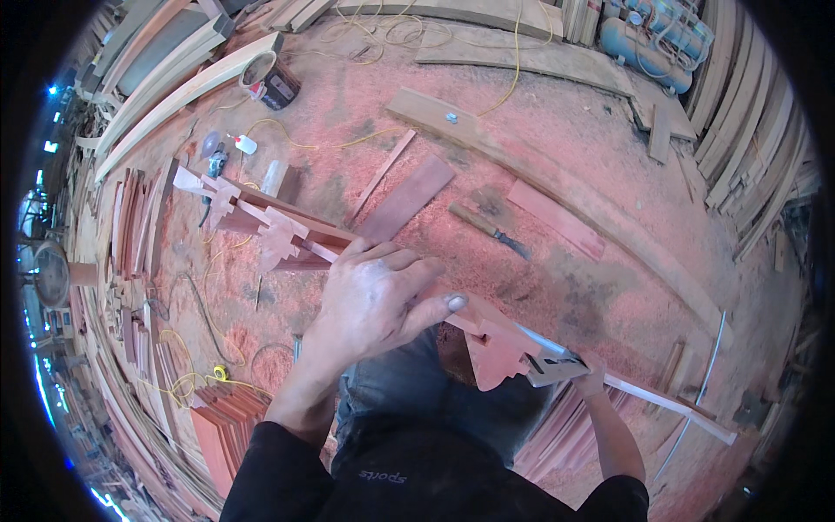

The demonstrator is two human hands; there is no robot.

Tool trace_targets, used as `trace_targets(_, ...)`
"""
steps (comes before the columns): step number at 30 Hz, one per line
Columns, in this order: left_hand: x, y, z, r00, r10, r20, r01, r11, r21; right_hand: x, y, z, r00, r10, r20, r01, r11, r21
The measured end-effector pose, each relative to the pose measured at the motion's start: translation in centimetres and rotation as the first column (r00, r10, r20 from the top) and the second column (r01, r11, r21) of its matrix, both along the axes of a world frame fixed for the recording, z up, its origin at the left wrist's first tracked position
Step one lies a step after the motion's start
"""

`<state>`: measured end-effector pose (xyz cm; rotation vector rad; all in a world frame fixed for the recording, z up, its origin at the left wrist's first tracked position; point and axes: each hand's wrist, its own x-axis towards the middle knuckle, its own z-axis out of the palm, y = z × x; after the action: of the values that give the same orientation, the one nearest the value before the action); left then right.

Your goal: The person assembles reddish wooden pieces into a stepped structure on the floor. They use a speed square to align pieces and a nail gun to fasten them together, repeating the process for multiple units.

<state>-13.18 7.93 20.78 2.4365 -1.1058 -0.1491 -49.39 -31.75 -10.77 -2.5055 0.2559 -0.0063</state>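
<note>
A long reddish wooden rail (317, 250) with scalloped, jagged-edged brackets (280, 237) runs slantwise across my lap, from upper left to lower right. My left hand (374, 300) is closed over its middle, the thumb lying along the top. Lower right, my right hand (591, 374) grips a metal tool (557, 370) with a flat plate and dark slots; its kind I cannot make out. That plate lies against the rail beside another shaped bracket (500, 352). The right fingers are partly hidden behind it.
Ahead on the dust-covered floor lie a chisel (491, 231), a reddish board (407, 198) and a long plank (557, 187). A bucket (270, 81), a white bottle (246, 144) and a power tool (216, 161) stand farther left. Yellow cords (326, 142) cross the floor; a compressor (652, 43) sits far right.
</note>
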Motion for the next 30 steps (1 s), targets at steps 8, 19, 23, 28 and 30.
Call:
trace_targets(8, -0.2, 0.1, -0.4, 0.999, 0.003, 0.049, -0.001, 0.999, -0.04, 0.4, 0.2, 0.5, 0.996, 0.011, 0.09, -0.013, 1.0, 0.02)
trace_targets(19, -0.3, 0.4, -0.5, 0.998, -0.014, 0.058, 0.018, 0.998, -0.066, 3.7, -4.0, -0.3, 0.696, -0.712, -0.092, 0.717, 0.685, 0.132)
trace_targets(23, -0.3, 0.4, -0.6, 1.0, -0.009, 0.018, 0.01, 0.997, -0.071, 6.8, -4.5, -1.5, 0.694, -0.691, -0.202, 0.708, 0.706, 0.015)
trace_targets(28, -0.2, 0.7, -1.2, 0.999, -0.009, 0.039, 0.013, 0.994, -0.106, 9.4, -0.6, 0.0, 0.654, -0.725, -0.215, 0.687, 0.689, -0.232)
trace_targets(30, -0.2, 0.8, -1.5, 0.999, -0.008, 0.034, 0.011, 0.995, -0.096, 10.7, 3.7, 2.1, 0.817, -0.563, -0.126, 0.572, 0.819, 0.046)
